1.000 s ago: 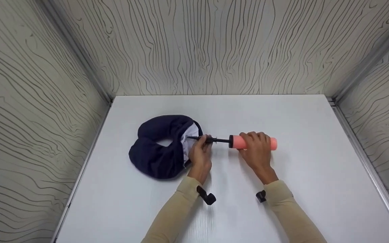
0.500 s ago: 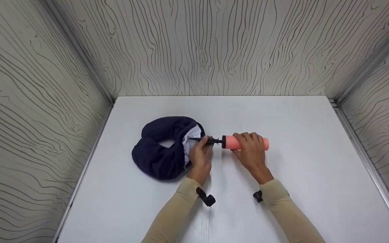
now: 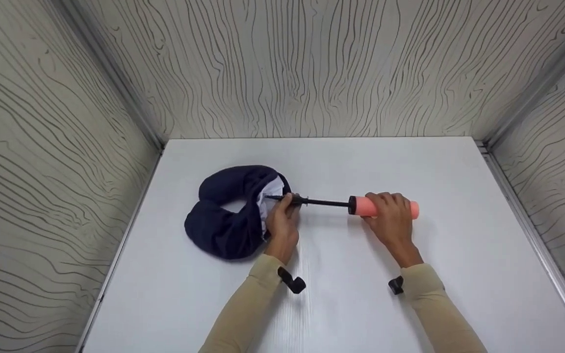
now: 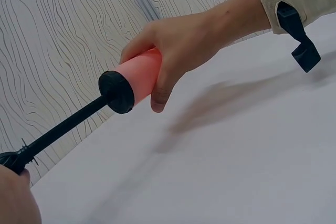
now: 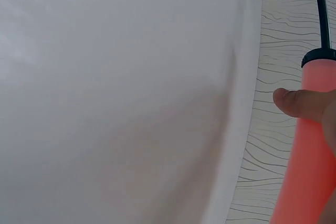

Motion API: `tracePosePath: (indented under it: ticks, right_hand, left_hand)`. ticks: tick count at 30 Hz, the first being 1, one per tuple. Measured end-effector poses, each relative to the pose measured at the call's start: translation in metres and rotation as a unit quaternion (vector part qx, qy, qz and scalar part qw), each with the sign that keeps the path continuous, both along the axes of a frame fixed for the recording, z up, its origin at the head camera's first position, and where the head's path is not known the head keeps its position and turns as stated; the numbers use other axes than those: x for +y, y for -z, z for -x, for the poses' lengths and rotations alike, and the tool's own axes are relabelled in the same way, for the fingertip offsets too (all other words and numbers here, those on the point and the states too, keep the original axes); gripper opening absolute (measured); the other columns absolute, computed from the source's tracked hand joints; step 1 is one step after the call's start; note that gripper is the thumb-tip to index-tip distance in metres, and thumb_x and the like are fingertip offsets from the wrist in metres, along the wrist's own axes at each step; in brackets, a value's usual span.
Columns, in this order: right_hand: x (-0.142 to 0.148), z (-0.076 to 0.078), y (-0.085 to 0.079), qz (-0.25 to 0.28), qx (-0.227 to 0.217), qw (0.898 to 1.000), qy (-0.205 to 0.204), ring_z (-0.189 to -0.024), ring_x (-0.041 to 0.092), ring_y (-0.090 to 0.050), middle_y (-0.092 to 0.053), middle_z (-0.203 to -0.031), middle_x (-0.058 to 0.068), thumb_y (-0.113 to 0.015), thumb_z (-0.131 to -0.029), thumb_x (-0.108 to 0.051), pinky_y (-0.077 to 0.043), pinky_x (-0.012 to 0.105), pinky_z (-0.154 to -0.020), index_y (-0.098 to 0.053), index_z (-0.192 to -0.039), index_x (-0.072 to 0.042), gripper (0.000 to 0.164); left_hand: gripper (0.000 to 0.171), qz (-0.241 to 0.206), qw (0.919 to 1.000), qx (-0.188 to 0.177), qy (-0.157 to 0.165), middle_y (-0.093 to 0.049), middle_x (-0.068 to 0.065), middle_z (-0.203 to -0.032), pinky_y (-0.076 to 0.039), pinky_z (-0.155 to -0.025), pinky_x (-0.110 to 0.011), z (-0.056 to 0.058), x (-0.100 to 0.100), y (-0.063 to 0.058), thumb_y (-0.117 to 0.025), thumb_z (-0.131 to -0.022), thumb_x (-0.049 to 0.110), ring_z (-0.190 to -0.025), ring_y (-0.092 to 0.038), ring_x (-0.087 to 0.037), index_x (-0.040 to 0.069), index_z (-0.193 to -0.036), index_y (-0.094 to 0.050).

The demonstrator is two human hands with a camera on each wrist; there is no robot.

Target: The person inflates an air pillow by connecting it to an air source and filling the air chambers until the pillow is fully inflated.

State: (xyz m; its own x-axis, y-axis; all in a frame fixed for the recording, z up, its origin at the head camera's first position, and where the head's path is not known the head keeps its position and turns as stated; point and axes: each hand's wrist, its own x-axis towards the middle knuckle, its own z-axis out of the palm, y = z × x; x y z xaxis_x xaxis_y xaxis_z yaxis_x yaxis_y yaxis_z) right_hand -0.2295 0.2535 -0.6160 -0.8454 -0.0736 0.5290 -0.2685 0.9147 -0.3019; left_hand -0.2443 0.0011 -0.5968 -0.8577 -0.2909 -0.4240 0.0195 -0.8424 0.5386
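A navy neck pillow (image 3: 223,230) lies left of centre on the white table, its cover parted at the right side to show white lining (image 3: 271,190). At that opening my left hand (image 3: 283,225) pinches the black nozzle end of a hand pump, whose tip points into the white part. The pump's coral barrel (image 3: 365,206) is gripped by my right hand (image 3: 391,220), fingers over the top and thumb beneath. Between both hands a long stretch of the black rod (image 3: 329,202) shows. The left wrist view has the barrel's black end cap (image 4: 116,92) facing the camera.
The white table (image 3: 341,294) meets patterned panels at the back and both sides, with grey metal strips (image 3: 542,255) along its side edges. A black wrist camera (image 3: 292,280) sits on the left sleeve, another (image 3: 396,285) on the right.
First the right hand moved the barrel left, shortening the visible rod; now it has drawn it right, and more rod shows than before. The left hand and pillow shifted slightly left in view.
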Motion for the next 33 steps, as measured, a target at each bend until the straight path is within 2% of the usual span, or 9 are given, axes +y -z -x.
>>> tracePosePath:
  ticks: [3,9,14,18,21,24,28,33]
  right_hand:
    - [-0.009,0.001,-0.001,-0.002,0.002,1.000,-0.004,-0.112,0.042,-0.062,-0.076,-0.119,0.018,-0.100,-0.073,-0.018,-0.049,0.060,-0.103,-0.075,-0.128,-0.013,0.060]
    - [-0.045,0.003,-0.003,-0.015,0.001,1.000,-0.007,-0.111,0.039,-0.061,-0.075,-0.117,0.015,-0.098,-0.077,-0.019,-0.048,0.057,-0.103,-0.074,-0.128,-0.014,0.057]
    - [-0.068,0.005,-0.005,-0.023,0.016,1.000,-0.005,-0.107,0.039,-0.062,-0.076,-0.113,0.014,-0.099,-0.075,-0.018,-0.048,0.057,-0.102,-0.075,-0.125,-0.014,0.056]
    - [-0.076,0.008,-0.006,-0.036,0.027,0.999,-0.015,-0.104,0.040,-0.063,-0.076,-0.111,0.015,-0.099,-0.074,-0.019,-0.050,0.056,-0.097,-0.075,-0.125,-0.013,0.056]
    - [-0.075,0.008,-0.005,-0.035,0.028,0.999,-0.024,-0.104,0.041,-0.064,-0.077,-0.111,0.015,-0.100,-0.073,-0.019,-0.051,0.056,-0.096,-0.075,-0.125,-0.013,0.058]
    - [-0.069,0.008,-0.005,-0.025,0.021,0.999,-0.032,-0.106,0.040,-0.064,-0.077,-0.114,0.015,-0.100,-0.073,-0.019,-0.051,0.056,-0.098,-0.074,-0.127,-0.014,0.060]
    - [-0.054,0.008,-0.004,-0.015,0.012,0.999,-0.033,-0.108,0.040,-0.064,-0.076,-0.116,0.015,-0.100,-0.074,-0.019,-0.051,0.056,-0.100,-0.073,-0.128,-0.014,0.061]
    - [-0.029,0.007,-0.001,-0.007,-0.004,1.000,-0.026,-0.111,0.041,-0.063,-0.076,-0.119,0.016,-0.099,-0.076,-0.020,-0.051,0.057,-0.102,-0.073,-0.129,-0.014,0.059]
  left_hand:
    - [0.008,-0.002,1.0000,0.000,-0.003,-0.075,-0.008,-0.083,-0.061,-0.103,-0.043,0.000,0.002,0.000,-0.070,-0.098,-0.003,-0.085,-0.075,-0.018,0.001,-0.091,-0.072]
    - [0.008,-0.011,0.9999,0.003,-0.006,-0.075,-0.007,-0.083,-0.058,-0.109,-0.045,-0.003,0.013,0.003,-0.068,-0.098,-0.005,-0.086,-0.075,-0.017,0.000,-0.092,-0.071]
    - [0.005,-0.011,0.9998,0.008,-0.011,-0.076,-0.008,-0.083,-0.060,-0.106,-0.044,-0.005,0.017,0.004,-0.068,-0.098,-0.005,-0.085,-0.076,-0.017,-0.002,-0.095,-0.071]
    - [0.006,-0.003,0.9999,0.010,0.005,-0.076,-0.007,-0.084,-0.061,-0.104,-0.041,-0.006,0.016,0.004,-0.068,-0.099,-0.002,-0.086,-0.076,-0.016,-0.001,-0.094,-0.072]
    - [0.008,0.000,0.9998,0.011,0.015,-0.076,-0.007,-0.084,-0.060,-0.105,-0.041,-0.006,0.012,0.003,-0.068,-0.099,-0.003,-0.086,-0.075,-0.016,0.000,-0.092,-0.072]
    - [0.008,-0.003,0.9998,0.015,0.013,-0.075,-0.009,-0.084,-0.060,-0.106,-0.044,-0.003,0.008,0.003,-0.068,-0.098,-0.004,-0.086,-0.076,-0.018,-0.001,-0.092,-0.072]
    - [0.008,-0.006,0.9997,0.019,0.015,-0.075,-0.009,-0.084,-0.059,-0.107,-0.046,0.001,0.003,0.002,-0.068,-0.098,-0.004,-0.087,-0.076,-0.020,-0.002,-0.092,-0.072]
    - [0.012,-0.015,0.9995,0.018,0.019,-0.075,-0.009,-0.083,-0.061,-0.103,-0.043,0.002,0.000,0.002,-0.067,-0.099,-0.004,-0.086,-0.076,-0.019,0.001,-0.089,-0.071]
